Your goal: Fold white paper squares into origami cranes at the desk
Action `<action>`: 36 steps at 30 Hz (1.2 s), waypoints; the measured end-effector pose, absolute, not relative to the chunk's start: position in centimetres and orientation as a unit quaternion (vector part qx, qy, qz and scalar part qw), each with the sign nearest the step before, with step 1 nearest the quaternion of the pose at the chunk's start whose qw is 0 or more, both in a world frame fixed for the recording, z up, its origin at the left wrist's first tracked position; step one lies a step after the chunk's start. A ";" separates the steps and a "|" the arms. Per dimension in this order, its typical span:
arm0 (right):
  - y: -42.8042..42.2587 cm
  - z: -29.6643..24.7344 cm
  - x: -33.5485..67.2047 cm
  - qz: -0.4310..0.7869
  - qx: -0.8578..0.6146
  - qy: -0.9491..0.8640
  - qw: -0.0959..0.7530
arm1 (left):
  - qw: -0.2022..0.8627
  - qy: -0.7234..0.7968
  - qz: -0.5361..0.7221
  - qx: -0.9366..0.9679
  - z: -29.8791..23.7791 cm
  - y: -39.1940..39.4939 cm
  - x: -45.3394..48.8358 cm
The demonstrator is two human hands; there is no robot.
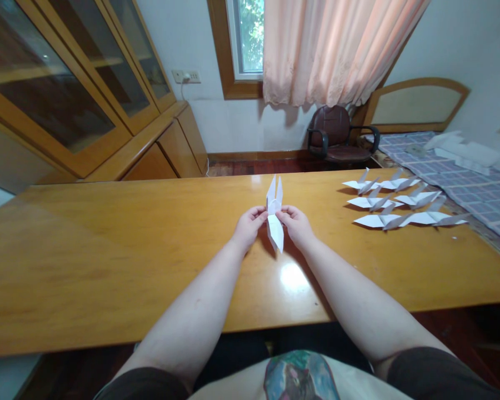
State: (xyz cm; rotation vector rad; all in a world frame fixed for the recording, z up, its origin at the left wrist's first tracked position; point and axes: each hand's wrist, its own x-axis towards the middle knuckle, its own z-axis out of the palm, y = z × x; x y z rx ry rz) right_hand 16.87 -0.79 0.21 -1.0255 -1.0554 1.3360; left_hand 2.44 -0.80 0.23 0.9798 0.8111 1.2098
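Between both hands is a white folded paper crane [275, 229], partly shaped, with two narrow points at its far end and a wider flap toward me. My left hand [250, 225] pinches its left side between thumb and fingers. On the opposite side, my right hand [295, 223] pinches it near the middle fold. Both hands are just above the wooden table [150, 239], and a shadow falls below them. Several finished white paper cranes [370, 221] stand in rows at the table's right, wings spread.
Behind the table are a brown office chair [332, 133] and a pink curtain [316, 50]. A glass-door cabinet [120, 119] stands at the left. At the right, a bed with a checked cover [479, 191] holds white paper or plastic [469, 153]. Tiny scraps lie on the table.
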 end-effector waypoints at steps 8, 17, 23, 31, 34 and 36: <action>-0.8 -0.1 17.0 0.516 -0.469 -0.476 0.536 | 0.642 0.368 0.513 0.435 0.2 -1.1 2.6; -1.7 0.0 16.7 0.427 -0.458 -0.511 0.589 | 0.551 0.409 0.530 0.498 0.4 -1.1 2.6; -2.0 0.2 16.7 0.476 -0.396 -0.560 0.550 | 0.535 0.412 0.549 0.493 0.7 -1.3 2.6; -0.9 -0.3 16.6 0.512 -0.450 -0.479 0.554 | 0.568 0.417 0.555 0.442 0.3 -0.8 2.6; -0.8 -0.4 16.8 0.480 -0.465 -0.475 0.572 | 0.531 0.443 0.565 0.450 -0.3 -0.5 2.5; -0.9 -0.4 16.9 0.437 -0.478 -0.512 0.565 | 0.512 0.452 0.565 0.462 -0.5 -0.3 2.5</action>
